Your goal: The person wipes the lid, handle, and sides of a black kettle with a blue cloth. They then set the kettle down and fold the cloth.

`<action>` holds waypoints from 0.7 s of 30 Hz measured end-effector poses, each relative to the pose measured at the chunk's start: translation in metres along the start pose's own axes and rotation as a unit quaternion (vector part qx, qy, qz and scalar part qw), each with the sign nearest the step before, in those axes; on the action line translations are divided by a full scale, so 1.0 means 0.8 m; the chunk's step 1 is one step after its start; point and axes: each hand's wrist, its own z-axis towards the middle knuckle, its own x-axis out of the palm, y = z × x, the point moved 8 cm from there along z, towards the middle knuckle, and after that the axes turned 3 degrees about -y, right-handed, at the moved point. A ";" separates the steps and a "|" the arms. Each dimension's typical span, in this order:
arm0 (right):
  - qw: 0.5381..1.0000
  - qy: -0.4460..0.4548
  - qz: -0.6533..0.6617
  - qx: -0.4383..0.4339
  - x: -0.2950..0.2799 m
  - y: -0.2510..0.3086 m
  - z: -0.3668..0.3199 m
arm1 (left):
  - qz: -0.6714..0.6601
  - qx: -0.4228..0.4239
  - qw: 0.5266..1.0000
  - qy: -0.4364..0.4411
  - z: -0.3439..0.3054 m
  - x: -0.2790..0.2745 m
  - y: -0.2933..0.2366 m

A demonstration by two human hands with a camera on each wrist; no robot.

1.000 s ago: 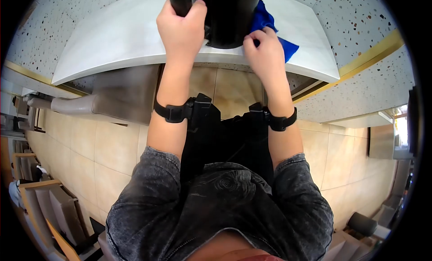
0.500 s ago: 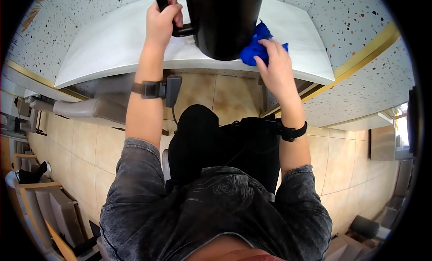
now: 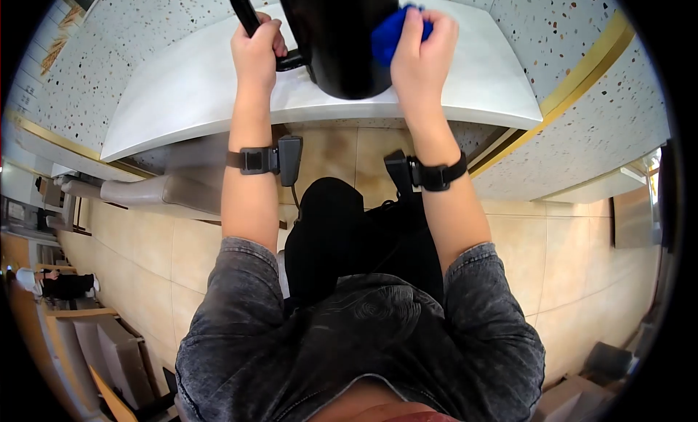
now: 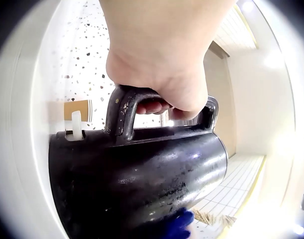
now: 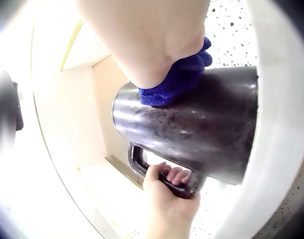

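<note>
A large black jug [image 3: 342,47] with a side handle stands upright at the table's front edge in the head view; its top runs out of frame. My left hand [image 3: 254,58] grips the handle [image 3: 245,11], fingers curled round it. With my right hand [image 3: 425,62] I hold a bunched blue cloth [image 3: 387,38] against the jug's right side. Scuffs and pale specks mark the black surface in the left wrist view, where a small white tab [image 4: 76,125] sits low below the handle. From the right wrist, the cloth [image 5: 167,87] lies pressed on the jug's wall under my palm.
The white table [image 3: 480,73] is bounded by speckled partitions [image 3: 574,44] with gold trim. Below its left side is a grey padded seat [image 3: 171,197]. Farther back at the left, a person [image 3: 69,285] stands near more chairs. A brown-and-white item [image 4: 77,110] lies beyond the jug.
The jug has turned, bringing its handle out to the left with my left hand. My right hand has gathered the blue cloth and moved it up onto the jug's side.
</note>
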 end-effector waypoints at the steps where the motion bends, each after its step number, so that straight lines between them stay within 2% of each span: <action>1: 1.000 -0.016 0.012 -0.011 0.003 0.011 0.008 | -0.007 0.005 1.000 -0.004 -0.001 -0.001 0.000; 4: 0.998 -0.036 0.038 -0.033 0.011 0.027 0.002 | -0.014 0.010 1.000 -0.002 -0.003 0.000 -0.005; 6: 0.993 -0.020 -0.013 -0.118 0.016 0.038 -0.023 | -0.005 0.001 1.000 0.003 -0.004 0.005 -0.007; 8: 0.990 -0.019 -0.040 -0.131 0.011 0.037 -0.049 | -0.002 -0.002 1.000 0.003 -0.004 0.008 -0.009; 10: 0.986 0.053 -0.112 -0.107 0.010 0.038 -0.072 | 0.024 0.007 1.000 0.011 -0.008 0.012 -0.011; 11: 0.981 0.081 -0.146 -0.102 0.009 0.036 -0.084 | -0.007 0.003 1.000 0.011 -0.005 0.008 -0.007; 12: 0.980 0.078 -0.150 -0.102 0.001 0.040 -0.091 | -0.009 0.002 1.000 0.016 -0.005 0.008 -0.006; 15: 0.947 0.219 -0.232 -0.024 0.001 0.030 -0.115 | -0.008 -0.007 1.000 0.015 -0.002 0.007 -0.003; 16: 0.949 0.214 -0.233 -0.024 -0.008 0.034 -0.117 | -0.008 -0.004 1.000 0.020 -0.001 0.006 -0.002; 19: 0.929 0.286 -0.227 0.059 -0.027 0.027 -0.120 | 0.009 0.002 0.999 0.046 0.004 0.005 -0.001; 20: 0.931 0.281 -0.226 0.057 -0.041 0.023 -0.117 | 0.009 0.007 0.999 0.050 0.006 0.003 0.000; 21: 0.947 0.265 -0.168 0.070 -0.056 0.018 -0.114 | 0.019 0.012 0.998 0.057 0.008 0.001 0.002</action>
